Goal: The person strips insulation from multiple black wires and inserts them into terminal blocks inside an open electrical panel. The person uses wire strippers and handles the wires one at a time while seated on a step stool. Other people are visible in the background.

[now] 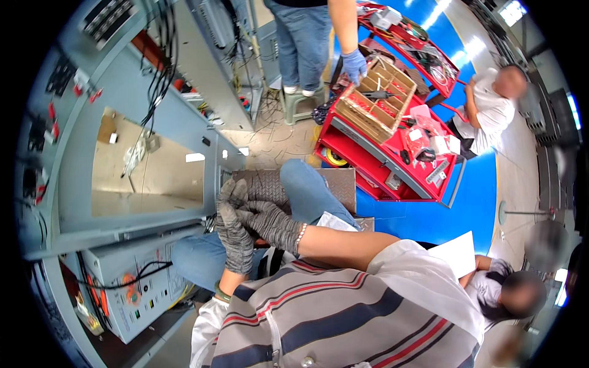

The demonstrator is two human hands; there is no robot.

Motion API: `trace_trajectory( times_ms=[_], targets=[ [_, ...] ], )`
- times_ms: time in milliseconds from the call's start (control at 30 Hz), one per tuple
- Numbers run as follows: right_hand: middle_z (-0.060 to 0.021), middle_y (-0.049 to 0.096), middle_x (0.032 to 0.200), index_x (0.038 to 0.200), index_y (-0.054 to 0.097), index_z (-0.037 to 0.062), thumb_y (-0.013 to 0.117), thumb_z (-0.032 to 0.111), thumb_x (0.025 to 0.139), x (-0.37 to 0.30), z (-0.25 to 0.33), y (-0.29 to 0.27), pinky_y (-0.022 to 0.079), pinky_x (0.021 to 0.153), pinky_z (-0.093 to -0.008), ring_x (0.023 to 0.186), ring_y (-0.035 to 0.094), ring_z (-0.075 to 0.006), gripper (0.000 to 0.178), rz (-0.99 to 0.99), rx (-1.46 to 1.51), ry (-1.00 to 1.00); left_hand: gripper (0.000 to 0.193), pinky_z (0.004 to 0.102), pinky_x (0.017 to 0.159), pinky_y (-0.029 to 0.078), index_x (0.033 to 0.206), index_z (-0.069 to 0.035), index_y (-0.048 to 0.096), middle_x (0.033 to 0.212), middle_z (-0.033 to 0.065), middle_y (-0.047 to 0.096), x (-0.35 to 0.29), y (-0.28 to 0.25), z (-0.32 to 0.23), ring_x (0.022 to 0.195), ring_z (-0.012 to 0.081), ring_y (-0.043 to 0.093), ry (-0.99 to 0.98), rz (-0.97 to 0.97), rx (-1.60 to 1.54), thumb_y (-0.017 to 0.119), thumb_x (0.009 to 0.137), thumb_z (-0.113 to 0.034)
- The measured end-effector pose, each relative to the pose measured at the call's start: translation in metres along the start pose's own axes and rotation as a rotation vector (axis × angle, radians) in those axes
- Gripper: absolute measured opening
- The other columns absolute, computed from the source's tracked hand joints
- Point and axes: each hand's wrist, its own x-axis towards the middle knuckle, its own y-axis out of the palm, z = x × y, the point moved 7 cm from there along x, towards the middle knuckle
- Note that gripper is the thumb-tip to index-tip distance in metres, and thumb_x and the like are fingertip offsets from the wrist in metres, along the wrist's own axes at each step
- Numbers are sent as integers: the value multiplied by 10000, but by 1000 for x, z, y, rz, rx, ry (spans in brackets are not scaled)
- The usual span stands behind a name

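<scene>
Both of my hands wear grey knitted gloves and meet in front of me, beside the edge of a grey metal cabinet frame (210, 165). My left hand (234, 239) points upward with its fingers pressed together. From the right, my right hand (270, 222) reaches over it, fingers bent against the left hand. Whatever they pinch, if anything, is hidden between the gloves. Thin dark wires (211, 222) show at the cabinet edge close to my left fingers.
A grey control box (132, 294) with cables stands lower left. Black cables (161, 67) hang inside the cabinet. Red tool carts (383, 178) bear a wooden divided box (380, 101). A blue-gloved person (300, 46) stands on a stool (300, 105); others are at the right.
</scene>
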Motion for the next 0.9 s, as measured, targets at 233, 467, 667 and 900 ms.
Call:
trace_trajectory(
  times_ms=[233, 467, 667, 900],
  targets=[
    [55, 414, 583, 783, 520, 151, 497, 499, 930, 18, -14, -49, 297, 394, -245, 455, 357, -86, 379, -229, 498, 408, 742, 431, 1058, 338, 1407, -9, 293, 1351, 211, 435, 26, -13, 20, 1239, 308, 449, -23, -7, 72, 389, 932, -571],
    [45, 339, 502, 734, 476, 152, 459, 489, 950, 69, -15, -148, 230, 352, -257, 362, 264, -108, 400, -244, 1020, 299, 547, 406, 926, 472, 1274, -8, 477, 1204, 149, 571, 74, -123, 87, 1098, 277, 570, -189, -95, 137, 431, 963, -455],
    [-16, 543, 630, 828, 558, 124, 492, 384, 953, 79, -18, -270, 346, 353, -284, 420, 470, -155, 297, -733, 749, 177, 451, 391, 835, 515, 1171, -32, 561, 1128, 121, 619, 73, -177, 147, 1013, 261, 612, -513, -266, 97, 533, 933, -414],
    [-17, 504, 533, 730, 527, 146, 511, 423, 926, 26, 32, -456, 296, 326, -280, 379, 443, -159, 340, -1088, 717, -207, 404, 296, 699, 497, 1023, -50, 615, 905, 57, 649, 63, -102, 160, 797, 172, 617, -683, -170, 311, 524, 938, -435]
  ],
)
